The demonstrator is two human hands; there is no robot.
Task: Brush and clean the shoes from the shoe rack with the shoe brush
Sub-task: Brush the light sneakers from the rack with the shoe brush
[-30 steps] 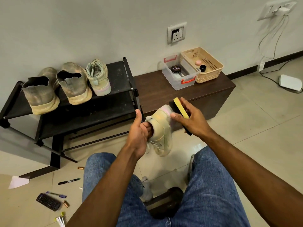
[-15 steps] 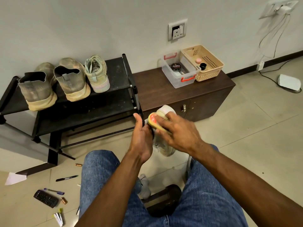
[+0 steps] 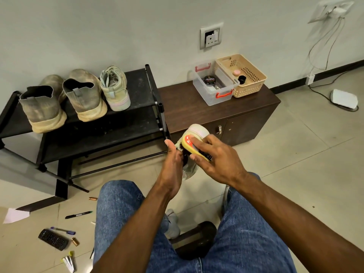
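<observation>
Compared with a second ago, the right hand (image 3: 214, 162) has swung its yellow-backed shoe brush (image 3: 194, 147) down onto the pale sneaker (image 3: 194, 133), fingers curled over the brush, while the left hand (image 3: 173, 166), fingers tucked inside the sneaker, holds it before the shoe rack (image 3: 137, 107).

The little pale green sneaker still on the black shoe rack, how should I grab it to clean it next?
Probably by its heel end. The small pale green sneaker stands upright on the black shoe rack with its heel and open collar facing you, toe toward the wall. Come from the front and above, slipping fingers into the opening. Its right side is free; the grey slip-on shoe crowds its left.
</observation>
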